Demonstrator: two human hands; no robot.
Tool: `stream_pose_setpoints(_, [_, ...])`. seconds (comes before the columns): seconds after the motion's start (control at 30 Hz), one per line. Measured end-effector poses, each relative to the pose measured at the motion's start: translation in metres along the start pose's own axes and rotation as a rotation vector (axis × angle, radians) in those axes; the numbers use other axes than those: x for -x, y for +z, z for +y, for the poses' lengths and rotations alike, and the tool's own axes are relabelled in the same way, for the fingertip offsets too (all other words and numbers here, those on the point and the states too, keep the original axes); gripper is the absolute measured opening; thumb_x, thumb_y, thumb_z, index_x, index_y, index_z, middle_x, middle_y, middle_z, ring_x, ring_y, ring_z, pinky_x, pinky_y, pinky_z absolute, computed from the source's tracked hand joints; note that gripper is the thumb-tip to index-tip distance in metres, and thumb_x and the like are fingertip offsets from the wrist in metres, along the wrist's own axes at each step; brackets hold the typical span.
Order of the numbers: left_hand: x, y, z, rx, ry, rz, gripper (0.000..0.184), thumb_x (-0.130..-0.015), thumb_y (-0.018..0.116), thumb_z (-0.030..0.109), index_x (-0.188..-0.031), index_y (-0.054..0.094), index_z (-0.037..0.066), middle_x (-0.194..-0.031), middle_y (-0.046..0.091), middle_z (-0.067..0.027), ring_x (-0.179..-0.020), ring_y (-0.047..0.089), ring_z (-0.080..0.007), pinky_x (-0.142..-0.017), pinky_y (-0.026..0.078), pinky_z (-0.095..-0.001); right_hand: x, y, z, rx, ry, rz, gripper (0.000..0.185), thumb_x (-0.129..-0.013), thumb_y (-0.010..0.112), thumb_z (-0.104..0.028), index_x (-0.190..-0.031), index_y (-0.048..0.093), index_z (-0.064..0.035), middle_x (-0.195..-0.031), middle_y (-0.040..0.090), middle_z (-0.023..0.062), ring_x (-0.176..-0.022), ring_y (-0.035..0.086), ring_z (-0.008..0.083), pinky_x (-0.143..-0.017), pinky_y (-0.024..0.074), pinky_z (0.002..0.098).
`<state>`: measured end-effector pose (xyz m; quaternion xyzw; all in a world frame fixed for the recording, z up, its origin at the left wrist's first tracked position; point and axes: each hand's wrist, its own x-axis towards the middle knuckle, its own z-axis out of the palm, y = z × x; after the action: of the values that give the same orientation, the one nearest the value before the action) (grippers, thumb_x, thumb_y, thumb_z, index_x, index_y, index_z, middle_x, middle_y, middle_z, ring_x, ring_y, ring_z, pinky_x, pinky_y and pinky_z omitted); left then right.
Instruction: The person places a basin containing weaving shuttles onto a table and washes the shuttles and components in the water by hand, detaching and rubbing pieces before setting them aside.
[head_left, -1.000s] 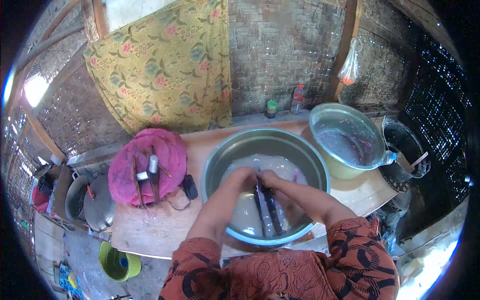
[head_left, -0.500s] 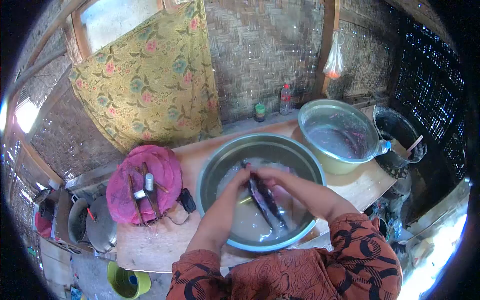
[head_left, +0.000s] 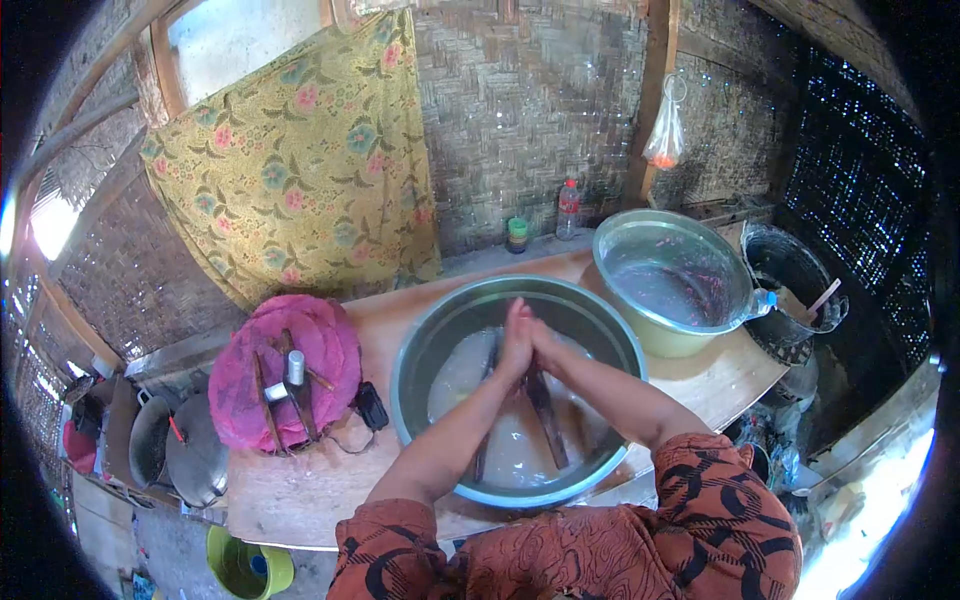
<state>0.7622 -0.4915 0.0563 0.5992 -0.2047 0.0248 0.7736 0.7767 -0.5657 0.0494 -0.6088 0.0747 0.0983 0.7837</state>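
Observation:
My left hand (head_left: 516,345) and my right hand (head_left: 543,347) press against each other palm to palm, fingers stretched forward. They are above a wide grey-green basin (head_left: 410,425) of cloudy water (head_left: 515,455). What lies between the palms, if anything, is hidden. A long dark shape (head_left: 546,425) runs from below my hands toward the basin's near side. A thinner dark streak (head_left: 483,455) shows near my left forearm. I cannot tell whether these are objects in the water or reflections.
A second basin (head_left: 625,325) with purplish bits stands at the right, beside a black bucket (head_left: 780,240). Pink netting (head_left: 235,400) with sticks and spools lies left, near a small black object (head_left: 371,405). A bottle (head_left: 568,212) and green cup (head_left: 517,235) stand behind.
My hands have moved slightly forward and up, from gripping a long dark thing with pale patches at the water to lying palm against palm. The splashing near the basin's front has settled.

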Motion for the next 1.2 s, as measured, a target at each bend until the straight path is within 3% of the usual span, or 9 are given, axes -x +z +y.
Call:
stream_pose_setpoints(0.17, [-0.008, -0.037, -0.038, 0.129, -0.464, 0.333, 0.043, -0.091, 0.043, 0.041, -0.122, 0.042, 0.011, -0.107, 0.053, -0.012, -0.091, 0.055, -0.0221, -0.085, 0.043, -0.0393, 0.04, 0.033, 0.03, 0.198, -0.074, 0.006, 0.051, -0.093, 0.03, -0.044, -0.11, 0.054, -0.0018, -0.1, 0.059, 0.0132, -0.087, 0.057, 0.0263, -0.072, 0.0458, 0.0395])
stream_pose_setpoints(0.4, [0.01, -0.011, -0.018, 0.282, -0.812, 0.142, 0.057, -0.091, 0.03, 0.055, -0.11, 0.053, 0.006, -0.09, 0.06, -0.0111, -0.072, 0.057, -0.0215, -0.066, 0.047, -0.037, -0.013, -0.005, 0.014, 0.197, 0.02, 0.222, 0.056, -0.091, 0.036, -0.048, -0.101, 0.058, 0.0024, -0.097, 0.06, 0.0172, -0.083, 0.058, 0.0217, -0.069, 0.0465, 0.0379])
stream_pose_setpoints(0.57, [0.02, -0.009, -0.024, 0.244, -0.827, -0.104, 0.035, -0.093, 0.04, 0.033, -0.106, 0.053, 0.003, -0.087, 0.063, -0.011, -0.068, 0.062, -0.0229, -0.065, 0.052, -0.0392, -0.038, -0.054, 0.034, 0.496, 0.21, 0.552, 0.053, -0.085, 0.047, -0.048, -0.094, 0.064, 0.0012, -0.096, 0.061, 0.0241, -0.086, 0.062, 0.0301, -0.073, 0.0467, 0.0411])
stream_pose_setpoints(0.73, [0.013, -0.051, -0.024, -0.031, -1.003, -0.266, 0.019, -0.085, 0.058, 0.024, -0.092, 0.058, 0.006, -0.074, 0.061, -0.0079, -0.062, 0.059, -0.0197, -0.057, 0.05, -0.0369, -0.086, -0.104, 0.092, 0.512, 0.117, 0.315, 0.036, -0.081, 0.054, -0.035, -0.09, 0.064, -0.0014, -0.086, 0.062, 0.0179, -0.072, 0.062, 0.0274, -0.062, 0.0481, 0.0422])
stream_pose_setpoints(0.87, [-0.004, -0.076, -0.087, -0.195, -0.958, -0.161, 0.034, -0.085, 0.056, 0.039, -0.089, 0.06, 0.005, -0.075, 0.06, -0.0114, -0.06, 0.056, -0.0221, -0.056, 0.046, -0.0415, -0.01, -0.049, 0.02, -0.316, 0.366, -0.258, 0.018, -0.081, 0.052, -0.02, -0.082, 0.062, -0.0053, -0.067, 0.059, 0.0083, -0.055, 0.056, 0.0246, -0.051, 0.0475, 0.0429])
stream_pose_setpoints(1.03, [-0.012, -0.056, -0.032, 0.223, -0.739, 0.145, 0.056, -0.086, 0.043, 0.055, -0.094, 0.057, 0.002, -0.079, 0.06, -0.0133, -0.06, 0.056, -0.0237, -0.055, 0.045, -0.0427, 0.024, 0.044, 0.007, 0.811, -0.546, 0.086, 0.028, -0.086, 0.043, -0.018, -0.098, 0.055, 0.0051, -0.085, 0.059, 0.023, -0.08, 0.057, 0.038, -0.073, 0.0468, 0.0476])
stream_pose_setpoints(1.07, [-0.012, -0.057, -0.01, 0.117, -0.747, 0.21, 0.059, -0.086, 0.041, 0.057, -0.095, 0.057, 0.002, -0.079, 0.061, -0.0131, -0.061, 0.056, -0.0237, -0.055, 0.045, -0.0427, 0.033, 0.056, 0.03, 1.072, -0.8, 0.144, 0.038, -0.086, 0.041, -0.016, -0.114, 0.045, 0.0091, -0.112, 0.049, 0.0299, -0.106, 0.047, 0.0421, -0.091, 0.0391, 0.046])
stream_pose_setpoints(1.1, [-0.012, -0.061, 0.01, 0.008, -0.756, 0.277, 0.062, -0.086, 0.038, 0.06, -0.096, 0.057, 0.002, -0.079, 0.061, -0.013, -0.062, 0.056, -0.0236, -0.055, 0.045, -0.0426, 0.077, 0.07, 0.017, 1.156, -0.665, 0.095, 0.051, -0.087, 0.04, -0.016, -0.128, 0.028, 0.0124, -0.13, 0.032, 0.0317, -0.124, 0.029, 0.042, -0.103, 0.0264, 0.0439])
stream_pose_setpoints(1.2, [-0.027, -0.077, -0.005, -0.026, -0.91, 0.324, 0.066, -0.085, 0.034, 0.063, -0.093, 0.057, 0.002, -0.079, 0.061, -0.0113, -0.067, 0.058, -0.0239, -0.057, 0.046, -0.0425, 0.121, 0.053, 0.005, 1.231, -0.947, 0.0, 0.055, -0.091, 0.03, -0.023, -0.133, 0.018, 0.0101, -0.133, 0.026, 0.0324, -0.127, 0.025, 0.0427, -0.108, 0.0184, 0.0407])
